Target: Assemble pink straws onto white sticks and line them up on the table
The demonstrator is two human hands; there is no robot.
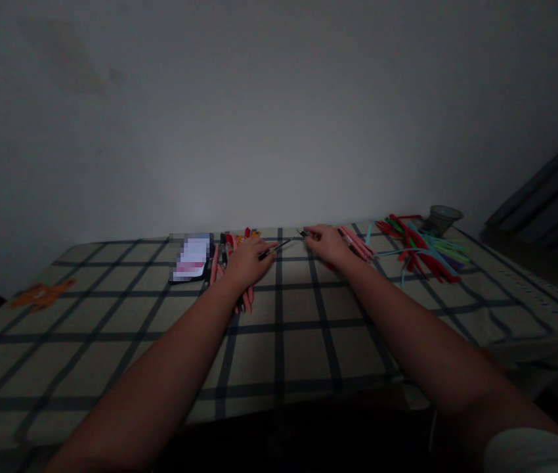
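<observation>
A slim dark pen (279,247) is pinched in my left hand (247,261), its thin tip pointing right. Beneath and around that hand lies a pile of pens (215,263), pink, black and red. My right hand (327,244) has its fingers closed on another dark pen (301,232), of which only the end shows. Just right of this hand rests a second bunch of pink pens (356,242), partly hidden by it. The two held pens point towards each other with a small gap between them.
A phone (193,257) with a lit, blurred screen lies left of the pens. Farther left is an orange flat piece (42,293). On the right are colourful strips (421,249) and a grey cup (440,219). A checked cloth (303,348) covers the table against the wall.
</observation>
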